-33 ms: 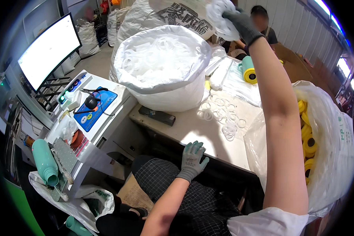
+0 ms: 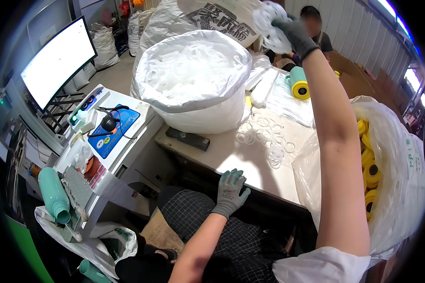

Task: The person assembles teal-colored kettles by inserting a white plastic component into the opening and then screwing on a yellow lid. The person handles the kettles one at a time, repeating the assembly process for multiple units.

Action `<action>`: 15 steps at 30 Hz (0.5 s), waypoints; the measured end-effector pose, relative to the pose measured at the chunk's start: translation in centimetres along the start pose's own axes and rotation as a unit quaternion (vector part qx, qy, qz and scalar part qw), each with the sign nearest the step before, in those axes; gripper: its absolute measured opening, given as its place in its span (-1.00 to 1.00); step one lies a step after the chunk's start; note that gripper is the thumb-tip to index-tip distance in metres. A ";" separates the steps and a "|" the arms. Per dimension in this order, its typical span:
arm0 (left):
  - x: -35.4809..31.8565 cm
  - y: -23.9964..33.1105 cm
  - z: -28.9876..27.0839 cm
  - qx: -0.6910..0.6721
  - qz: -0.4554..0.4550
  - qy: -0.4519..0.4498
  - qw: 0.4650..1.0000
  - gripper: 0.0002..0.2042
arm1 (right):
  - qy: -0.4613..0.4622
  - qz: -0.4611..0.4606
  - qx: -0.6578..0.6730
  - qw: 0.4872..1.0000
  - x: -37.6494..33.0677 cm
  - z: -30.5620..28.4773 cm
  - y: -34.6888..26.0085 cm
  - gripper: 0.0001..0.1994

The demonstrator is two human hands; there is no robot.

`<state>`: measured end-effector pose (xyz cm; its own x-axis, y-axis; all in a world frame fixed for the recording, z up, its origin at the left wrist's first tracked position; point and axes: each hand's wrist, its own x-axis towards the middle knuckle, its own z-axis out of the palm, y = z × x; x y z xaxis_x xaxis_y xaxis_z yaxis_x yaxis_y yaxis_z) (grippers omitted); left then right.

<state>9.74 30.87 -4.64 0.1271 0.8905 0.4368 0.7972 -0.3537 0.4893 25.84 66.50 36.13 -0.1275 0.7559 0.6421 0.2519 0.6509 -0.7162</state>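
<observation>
High at the far right of the table, my right hand (image 2: 295, 37) in a dark grey glove is closed on a clump of translucent white rings (image 2: 272, 29). My left hand (image 2: 231, 192), in a grey glove with green fingertips, lies flat at the table's front edge with fingers stretched and nothing in it. Between the two hands, loose white rings (image 2: 264, 134) are scattered on the white table (image 2: 250, 165). Left of them stands a big open white woven sack (image 2: 198, 113), filled with white rings (image 2: 189, 70).
A clear bag (image 2: 401, 155) of yellow caps (image 2: 370, 174) stands at the right. Beyond the rings lies a green bottle with a yellow cap (image 2: 299, 85). A dark box (image 2: 188, 138) sits before the sack. At left are a monitor (image 2: 59, 61) and green bottle (image 2: 54, 193). A person (image 2: 316, 35) sits behind.
My right hand has shifted slightly right and down with the clump of rings. My left hand stays in place.
</observation>
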 end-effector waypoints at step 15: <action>0.4 0.8 0.1 0.022 -0.028 0.023 0.999 -0.60 | -0.283 0.261 -0.429 0.817 -22.8 6.9 19.6 -0.04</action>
<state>10.47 31.00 -4.19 0.0558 0.8944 0.4438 0.8279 -0.2899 0.4801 27.08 62.48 5.57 -0.1496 0.9844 -0.0927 0.9627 0.1236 -0.2409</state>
